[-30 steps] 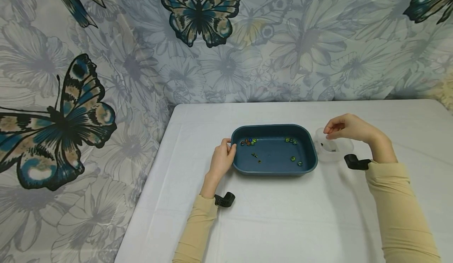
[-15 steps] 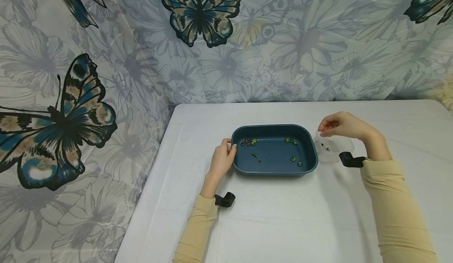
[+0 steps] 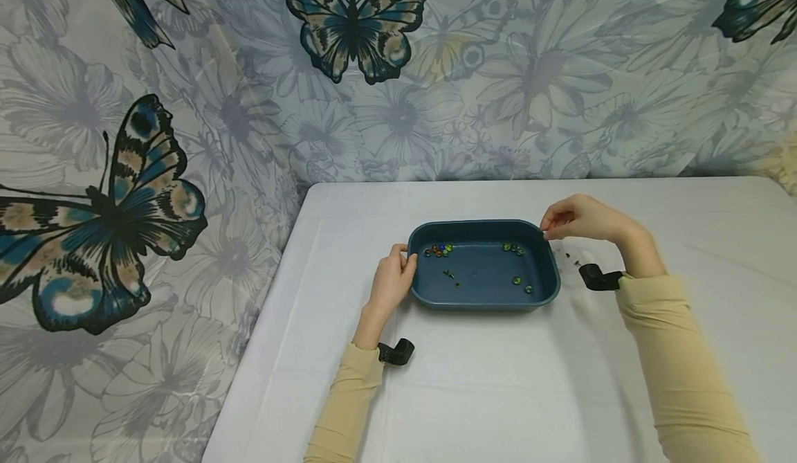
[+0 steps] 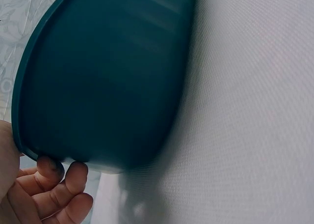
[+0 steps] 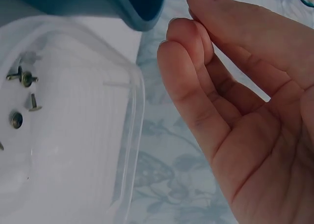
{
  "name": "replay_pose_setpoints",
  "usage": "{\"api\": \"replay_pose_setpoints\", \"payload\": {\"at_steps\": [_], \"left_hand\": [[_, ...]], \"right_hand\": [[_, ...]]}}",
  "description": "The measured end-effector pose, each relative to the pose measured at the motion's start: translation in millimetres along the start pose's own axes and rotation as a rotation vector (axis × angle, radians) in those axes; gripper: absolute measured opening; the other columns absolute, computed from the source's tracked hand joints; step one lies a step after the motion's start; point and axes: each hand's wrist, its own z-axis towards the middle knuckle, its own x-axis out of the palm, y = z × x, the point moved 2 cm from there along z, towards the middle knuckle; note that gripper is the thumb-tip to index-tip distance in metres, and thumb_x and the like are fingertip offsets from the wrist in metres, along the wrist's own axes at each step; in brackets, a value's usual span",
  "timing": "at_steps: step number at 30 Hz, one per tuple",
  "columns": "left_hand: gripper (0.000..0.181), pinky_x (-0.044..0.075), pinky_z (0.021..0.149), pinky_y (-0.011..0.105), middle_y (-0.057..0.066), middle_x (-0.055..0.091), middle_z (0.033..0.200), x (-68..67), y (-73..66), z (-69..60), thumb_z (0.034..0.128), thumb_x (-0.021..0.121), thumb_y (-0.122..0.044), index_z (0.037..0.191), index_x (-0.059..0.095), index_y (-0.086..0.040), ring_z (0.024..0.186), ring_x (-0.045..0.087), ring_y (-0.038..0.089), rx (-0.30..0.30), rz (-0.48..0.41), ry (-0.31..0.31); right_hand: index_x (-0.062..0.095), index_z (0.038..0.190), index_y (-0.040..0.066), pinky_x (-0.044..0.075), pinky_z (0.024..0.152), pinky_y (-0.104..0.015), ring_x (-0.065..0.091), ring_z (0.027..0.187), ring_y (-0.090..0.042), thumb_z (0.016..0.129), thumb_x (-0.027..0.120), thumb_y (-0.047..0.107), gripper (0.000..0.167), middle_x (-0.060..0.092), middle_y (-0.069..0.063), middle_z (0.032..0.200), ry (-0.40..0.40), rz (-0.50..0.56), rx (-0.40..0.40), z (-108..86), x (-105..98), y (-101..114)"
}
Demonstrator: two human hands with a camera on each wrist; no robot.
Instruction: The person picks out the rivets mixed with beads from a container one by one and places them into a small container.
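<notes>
My left hand (image 3: 393, 277) grips the left end of a dark blue tray (image 3: 473, 304), with fingers outside its wall. In the tray lie several glass marbles (image 3: 438, 250) and a few small metal pieces (image 3: 449, 274), apart from one another. My right hand (image 3: 588, 221) is at the tray's back right corner, thumb and fingers drawn together. Whether a small piece sits between those fingertips is hidden. Below that hand in the right wrist view is a clear plastic box (image 5: 88, 135) with several metal rivets (image 5: 27, 79) inside.
A white cloth covers the table (image 3: 473, 394). Behind it hangs a floral fabric with butterflies (image 3: 351, 23). The clear box stands close against the tray's right end, partly under the right forearm. A black wrist camera (image 3: 600, 277) sits on the right wrist.
My right hand has moved left from above the clear box to the tray's back right corner, its fingertips staying together. The left hand and the tray have stayed in place.
</notes>
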Motion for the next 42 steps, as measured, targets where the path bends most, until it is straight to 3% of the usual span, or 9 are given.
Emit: {"api": "replay_pose_setpoints", "payload": {"at_steps": [14, 26, 33, 42], "left_hand": [[0.030, 0.030, 0.046, 0.020, -0.002, 0.041, 0.058, 0.8, 0.9, 0.3, 0.0961, 0.050, -0.017, 0.116, 0.053, 0.006, 0.045, 0.036, 0.008, -0.016, 0.008, 0.010], [0.031, 0.031, 0.046, 0.020, -0.003, 0.042, 0.059, 0.3, 0.6, 1.2, 0.0960, 0.050, -0.018, 0.116, 0.053, 0.005, 0.046, 0.037, 0.008, -0.008, 0.001, 0.010], [0.030, 0.031, 0.046, 0.020, -0.003, 0.041, 0.058, -0.1, 0.9, 1.0, 0.0961, 0.050, -0.017, 0.116, 0.053, 0.005, 0.046, 0.036, 0.008, -0.008, 0.002, 0.012], [0.030, 0.031, 0.046, 0.021, -0.003, 0.041, 0.058, -0.4, 1.1, 0.6, 0.0960, 0.050, -0.017, 0.116, 0.053, 0.006, 0.045, 0.036, 0.008, -0.005, -0.002, 0.009]], "right_hand": [[0.065, 0.091, -0.003, 0.050, 0.068, -0.031, 0.062, 0.075, -0.024, 0.082, 0.069, 0.006, 0.014, 0.065, -0.008, 0.083, 0.069, 0.028, -0.024, 23.9, 14.4, 12.9], [0.064, 0.090, -0.003, 0.050, 0.067, -0.029, 0.063, 0.074, -0.022, 0.081, 0.070, 0.004, 0.014, 0.065, -0.007, 0.082, 0.121, 0.038, -0.059, 42.3, 26.3, 23.0], [0.064, 0.089, -0.003, 0.051, 0.068, -0.031, 0.064, 0.077, -0.032, 0.080, 0.069, 0.000, 0.010, 0.066, -0.008, 0.080, 0.153, 0.061, -0.070, 54.1, 38.0, 25.9], [0.065, 0.089, -0.002, 0.051, 0.067, -0.034, 0.062, 0.073, -0.020, 0.080, 0.069, 0.001, 0.010, 0.065, -0.008, 0.082, 0.176, 0.051, -0.131, 64.8, 51.1, 35.7]]}}
